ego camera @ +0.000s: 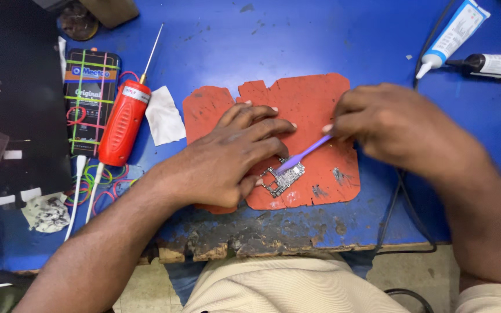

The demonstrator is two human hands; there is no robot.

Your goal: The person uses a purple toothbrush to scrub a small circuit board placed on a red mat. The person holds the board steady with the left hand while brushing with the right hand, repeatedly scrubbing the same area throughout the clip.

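A small circuit board [285, 179] lies on an orange-red mat [314, 98] on the blue table. My left hand [227, 159] rests flat on the mat, its fingers pressing on the board's left side. My right hand [389, 127] holds a thin purple tool [302, 153] by its upper end. The tool's tip touches the top of the board.
A red tool with a long metal tip [124, 119] lies left of the mat, beside a white cloth scrap [164, 116] and a dark box [91, 98]. Two glue tubes [453, 32] lie at the top right. Coloured rubber bands [97, 182] and cables lie near the worn front edge [250, 240].
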